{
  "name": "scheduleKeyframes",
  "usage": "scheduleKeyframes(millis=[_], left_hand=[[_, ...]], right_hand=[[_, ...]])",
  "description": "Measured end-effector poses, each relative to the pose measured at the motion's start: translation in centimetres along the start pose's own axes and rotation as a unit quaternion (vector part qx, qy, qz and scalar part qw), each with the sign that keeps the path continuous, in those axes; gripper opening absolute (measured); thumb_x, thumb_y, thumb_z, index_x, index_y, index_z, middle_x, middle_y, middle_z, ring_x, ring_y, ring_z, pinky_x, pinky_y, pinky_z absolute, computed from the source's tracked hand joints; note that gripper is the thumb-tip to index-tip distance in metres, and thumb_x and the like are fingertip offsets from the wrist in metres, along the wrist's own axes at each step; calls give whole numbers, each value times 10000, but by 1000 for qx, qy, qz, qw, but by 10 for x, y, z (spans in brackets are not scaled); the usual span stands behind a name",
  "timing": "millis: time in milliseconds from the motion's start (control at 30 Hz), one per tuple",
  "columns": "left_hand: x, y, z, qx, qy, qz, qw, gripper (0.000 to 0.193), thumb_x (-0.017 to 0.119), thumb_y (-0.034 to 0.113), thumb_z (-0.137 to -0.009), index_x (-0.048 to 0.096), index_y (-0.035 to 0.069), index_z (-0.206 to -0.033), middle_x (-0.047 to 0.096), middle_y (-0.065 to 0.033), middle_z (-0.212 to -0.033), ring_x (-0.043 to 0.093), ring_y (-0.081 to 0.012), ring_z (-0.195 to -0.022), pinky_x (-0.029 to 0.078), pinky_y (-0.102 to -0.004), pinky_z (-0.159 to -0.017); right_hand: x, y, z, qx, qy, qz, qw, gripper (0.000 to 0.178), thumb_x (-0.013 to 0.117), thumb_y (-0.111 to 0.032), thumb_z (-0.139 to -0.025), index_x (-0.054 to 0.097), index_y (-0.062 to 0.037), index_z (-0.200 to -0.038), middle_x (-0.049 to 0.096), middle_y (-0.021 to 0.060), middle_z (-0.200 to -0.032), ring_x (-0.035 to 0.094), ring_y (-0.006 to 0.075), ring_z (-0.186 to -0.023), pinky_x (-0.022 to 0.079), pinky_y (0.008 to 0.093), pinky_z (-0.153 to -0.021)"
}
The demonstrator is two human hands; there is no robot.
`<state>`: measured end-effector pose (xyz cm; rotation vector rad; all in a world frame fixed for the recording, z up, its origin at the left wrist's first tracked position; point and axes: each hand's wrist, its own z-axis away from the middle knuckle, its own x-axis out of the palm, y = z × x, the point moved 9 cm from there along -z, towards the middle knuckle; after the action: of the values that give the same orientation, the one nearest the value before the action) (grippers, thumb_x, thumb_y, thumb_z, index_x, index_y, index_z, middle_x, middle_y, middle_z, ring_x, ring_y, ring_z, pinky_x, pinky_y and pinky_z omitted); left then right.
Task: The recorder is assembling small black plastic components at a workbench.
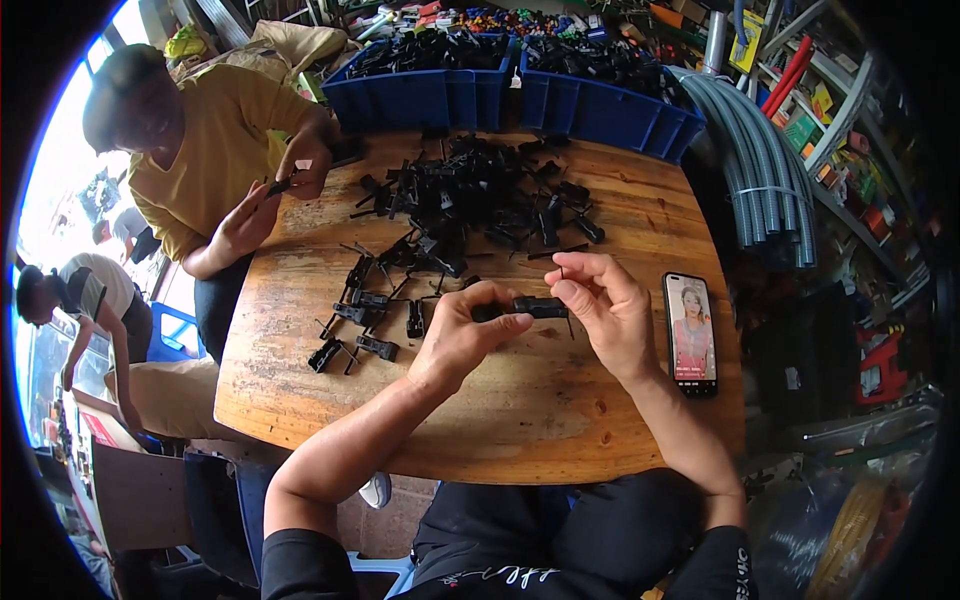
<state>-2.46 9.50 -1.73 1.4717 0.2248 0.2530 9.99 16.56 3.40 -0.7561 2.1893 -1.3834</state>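
Observation:
My left hand (462,332) is closed round a small black plastic part (542,307), which points to the right over the table's middle. A thin dark strip hangs from the part's right end. My right hand (612,315) is closed in a pinch beside that end, with a thin dark pin (562,271) between thumb and forefinger. Whether the pin touches the part, I cannot tell. Left of my left hand lie several similar black parts (375,347) with thin arms sticking out. Beyond my hands rises a large heap of black parts (465,185).
Two blue bins (420,98) full of black pieces stand past the wooden table's (510,430) far edge. A phone (692,335) lies to my right. A co-worker in a yellow top (225,110) handles a small black piece at the left. Grey hoses (765,170) hang at the right.

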Motion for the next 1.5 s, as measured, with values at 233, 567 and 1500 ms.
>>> scheduleKeyframes(millis=[233,567,1500], left_hand=[[-3,7,3,40,20,43,998,192,709,127,-753,604,40,-887,545,16,-705,479,-58,-600,376,-193,-556],[6,44,22,285,36,-172,942,220,721,31,-683,600,-30,-855,553,-67,-825,554,-133,-745,444,-251,-650],[0,7,8,60,28,38,997,175,648,163,-815,588,13,-881,546,6,-719,447,-43,-624,362,-197,-549]], right_hand=[[12,7,2,-37,-42,22,998,87,582,-63,-866,608,-67,-949,612,19,-955,548,58,-811,457,194,-722],[28,52,16,225,-96,-266,932,78,565,-134,-873,583,-61,-896,556,-31,-818,459,36,-758,361,174,-692],[51,-18,15,-255,-72,433,862,355,634,-14,-729,480,20,-1047,563,135,-857,569,287,-795,473,368,-695]])
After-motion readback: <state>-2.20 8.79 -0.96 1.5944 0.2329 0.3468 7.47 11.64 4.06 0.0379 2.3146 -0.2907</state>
